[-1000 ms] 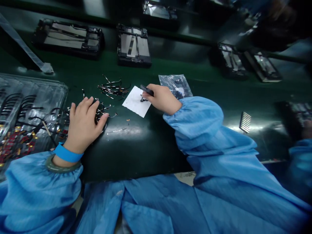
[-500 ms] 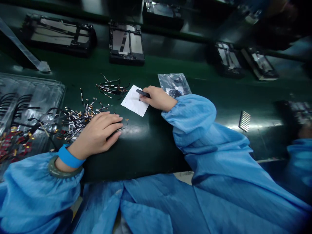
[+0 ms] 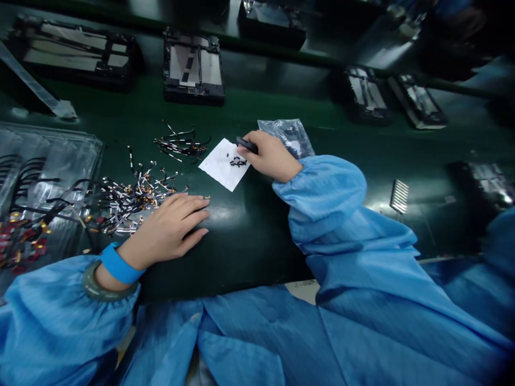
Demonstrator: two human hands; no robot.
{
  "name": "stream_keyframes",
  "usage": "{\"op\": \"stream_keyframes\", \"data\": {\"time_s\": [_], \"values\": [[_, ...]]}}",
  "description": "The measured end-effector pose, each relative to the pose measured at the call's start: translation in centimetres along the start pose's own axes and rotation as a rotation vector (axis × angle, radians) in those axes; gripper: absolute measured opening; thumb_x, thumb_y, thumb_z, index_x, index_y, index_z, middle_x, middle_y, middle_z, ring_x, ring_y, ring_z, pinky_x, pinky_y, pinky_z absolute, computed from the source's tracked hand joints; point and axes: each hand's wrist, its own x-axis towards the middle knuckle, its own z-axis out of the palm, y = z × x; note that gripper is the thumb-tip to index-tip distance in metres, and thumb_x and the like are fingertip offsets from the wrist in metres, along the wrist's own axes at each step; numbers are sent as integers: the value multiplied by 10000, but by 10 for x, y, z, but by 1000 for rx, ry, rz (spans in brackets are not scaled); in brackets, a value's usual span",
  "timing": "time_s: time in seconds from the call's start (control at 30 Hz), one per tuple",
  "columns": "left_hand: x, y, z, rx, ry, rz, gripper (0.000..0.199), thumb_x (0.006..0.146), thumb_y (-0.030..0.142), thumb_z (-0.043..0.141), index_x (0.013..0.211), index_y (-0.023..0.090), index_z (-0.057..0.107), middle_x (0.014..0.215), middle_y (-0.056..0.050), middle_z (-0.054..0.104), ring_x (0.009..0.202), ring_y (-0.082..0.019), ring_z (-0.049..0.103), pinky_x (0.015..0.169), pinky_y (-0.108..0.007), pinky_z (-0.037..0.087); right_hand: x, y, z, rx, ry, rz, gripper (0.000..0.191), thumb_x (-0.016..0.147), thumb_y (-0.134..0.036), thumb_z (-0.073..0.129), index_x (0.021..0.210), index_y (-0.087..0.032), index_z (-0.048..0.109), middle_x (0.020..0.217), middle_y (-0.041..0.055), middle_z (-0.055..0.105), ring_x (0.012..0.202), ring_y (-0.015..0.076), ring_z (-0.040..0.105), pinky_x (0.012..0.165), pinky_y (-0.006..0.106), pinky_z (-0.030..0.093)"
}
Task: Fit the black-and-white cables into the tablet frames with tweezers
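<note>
My right hand (image 3: 276, 155) is closed around black tweezers (image 3: 247, 143), at the right edge of a white paper square (image 3: 219, 169). Several tiny black parts (image 3: 237, 161) lie on that paper. Flat on the bench, fingers stretched out, rests my left hand (image 3: 171, 228). It lies beside a loose pile of small flex cables (image 3: 129, 195) with black, white and gold ends. A tiny gold-coloured piece (image 3: 207, 198) shows at its fingertips; what lies under the palm is hidden. Behind the paper is a smaller bunch of black cables (image 3: 181, 143).
A clear plastic bag (image 3: 295, 134) with dark parts lies behind my right hand. Clear trays (image 3: 86, 142) with cables stand at left. Opened device housings (image 3: 195, 94) sit along the back. A small ribbed block (image 3: 399, 197) lies on the right of the green bench (image 3: 237, 241).
My right hand has moved right and slightly back with the tweezers, uncovering the tiny black parts on the paper. My left hand has shifted slightly right and towards me. The view has shifted a little.
</note>
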Motion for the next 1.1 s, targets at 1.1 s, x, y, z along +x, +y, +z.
{"op": "stream_keyframes", "data": {"time_s": [1.1], "values": [[-7, -10, 9, -4, -19, -25, 288, 939, 310, 518, 1156, 168, 643, 1294, -127, 644, 1229, -282, 578, 1065, -515, 449, 0, 18, 6, 286, 557, 76, 342, 953, -514, 419, 936, -204, 563, 881, 39, 622, 827, 180, 608, 798, 389, 522]]}}
